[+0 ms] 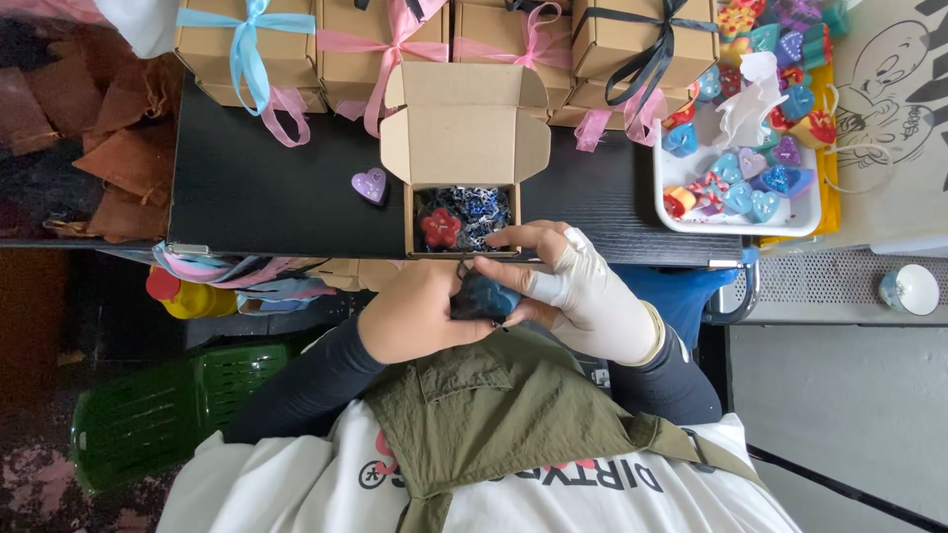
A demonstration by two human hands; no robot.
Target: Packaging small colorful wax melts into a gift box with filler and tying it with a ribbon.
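Head view, item one: dark blue piece (484, 296), which I hold just below the table edge, near my chest. Left hand (420, 314), bare, grasps it from the left; right hand (583, 291), gloved in white, pinches it from the right. Just above: open cardboard box (462, 138) on the black table (267, 183), holding a red flower piece (440, 228) on dark shredded filler. Purple heart (369, 185) lies beside the box. Ribboned boxes (247, 49) line the far edge; white tray (736, 225) of coloured hearts sits right.
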